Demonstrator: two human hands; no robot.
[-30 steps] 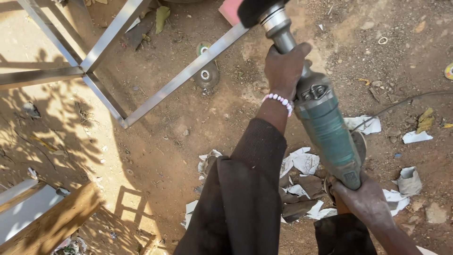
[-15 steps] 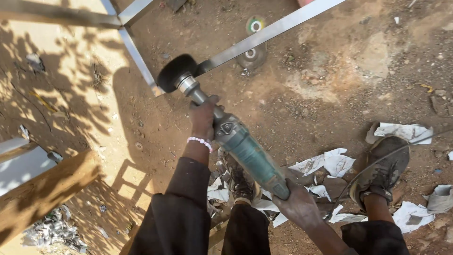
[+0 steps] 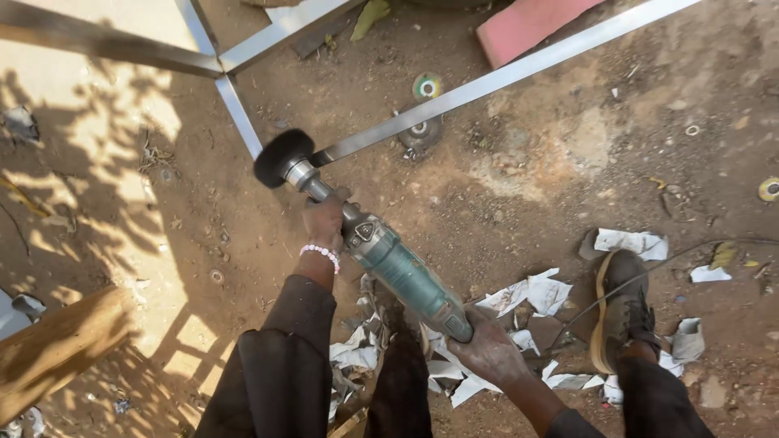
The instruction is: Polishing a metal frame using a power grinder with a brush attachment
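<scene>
I hold a teal-green angle grinder [image 3: 402,272] with both hands. My left hand [image 3: 324,221], with a pink bead bracelet at the wrist, grips its neck just behind the head. At the tool's rear end, my right hand [image 3: 487,353] is closed around the handle. The black round wheel [image 3: 280,158] at the tip sits at the corner of a grey square-tube metal frame [image 3: 454,89] lying on the dirt.
My shoe [image 3: 621,312] stands on the red dirt among torn white paper scraps [image 3: 531,296]. Used grinding discs [image 3: 426,85] lie beside the frame tube, and a pink slab [image 3: 527,24] beyond it. A wooden plank [image 3: 57,345] lies at the lower left.
The view has shifted and the grinder has swung down and left; its wheel went from the frame's upper tube to the frame's corner. Both hands kept their grip.
</scene>
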